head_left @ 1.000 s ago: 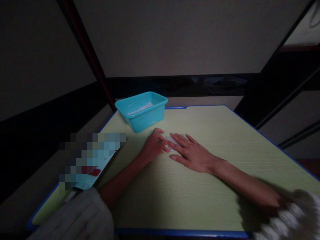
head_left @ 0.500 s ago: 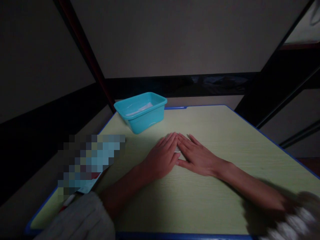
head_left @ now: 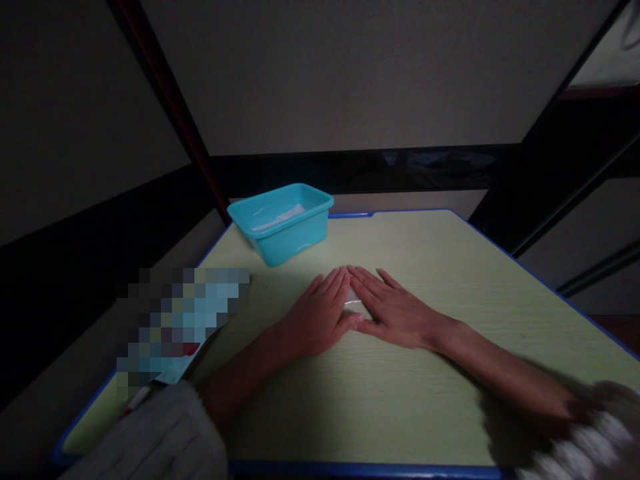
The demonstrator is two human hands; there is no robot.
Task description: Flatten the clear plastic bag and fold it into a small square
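Both of my hands lie flat on the pale table (head_left: 425,387), fingertips meeting at the front. My left hand (head_left: 323,317) is open, its fingers pointing forward and its thumb reaching over to the other thumb. My right hand (head_left: 393,308) is open too, fingers stretched and angled toward the left. In the gap between them shows a small part of a thin, whitish, clear-looking piece (head_left: 353,298) with a pale edge. The rest of it is hidden under my fingers, so its kind cannot be made out.
Beyond my hands, at the back left, stands a turquoise plastic basin (head_left: 295,241) with something white inside. A blurred-out flat item (head_left: 173,371) lies along the left edge, beside my left sleeve. The table has a blue rim (head_left: 370,468); dark panels rise behind it.
My left hand has slid slightly left and its fingers have spread a little. The gap between my hands is wider, showing more of the whitish piece. My right hand has barely moved.
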